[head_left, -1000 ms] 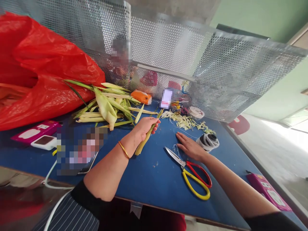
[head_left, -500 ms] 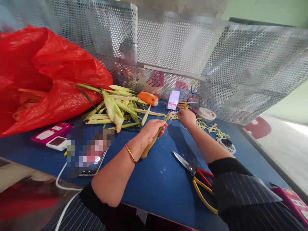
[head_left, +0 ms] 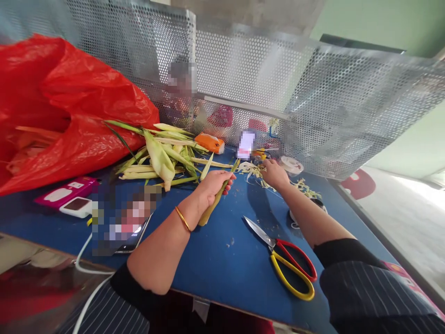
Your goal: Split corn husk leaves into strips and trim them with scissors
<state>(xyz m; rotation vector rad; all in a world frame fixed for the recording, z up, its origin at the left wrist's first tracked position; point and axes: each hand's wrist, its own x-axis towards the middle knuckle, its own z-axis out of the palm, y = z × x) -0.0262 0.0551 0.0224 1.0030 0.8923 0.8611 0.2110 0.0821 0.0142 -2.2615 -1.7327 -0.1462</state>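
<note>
My left hand (head_left: pixel 217 183) is closed around a folded yellow-green corn husk (head_left: pixel 211 211), which slants from lower left to upper right above the blue table (head_left: pixel 215 264). At its upper end the husk narrows to a thin green tip. My right hand (head_left: pixel 275 175) is over small pale-green cut pieces (head_left: pixel 252 168) scattered near the back of the table. Its fingers are curled, and their tips are hidden, so what they pinch does not show. Scissors (head_left: pixel 274 243) with one red and one yellow handle lie in front of my right forearm.
Loose corn husks (head_left: pixel 160 157) are heaped at left beside a big red plastic bag (head_left: pixel 86 106). An orange tissue pack (head_left: pixel 209 143), a lit phone (head_left: pixel 246 144) and a tape roll (head_left: pixel 291 165) stand along the perforated metal screen (head_left: pixel 243 69). Another phone (head_left: pixel 134 232) and a white cable (head_left: pixel 81 264) are at front left.
My right hand has moved right, over the small cut pieces, and its forearm has uncovered the scissor handles. My left hand still grips the corn husk. The whole view has shifted slightly.
</note>
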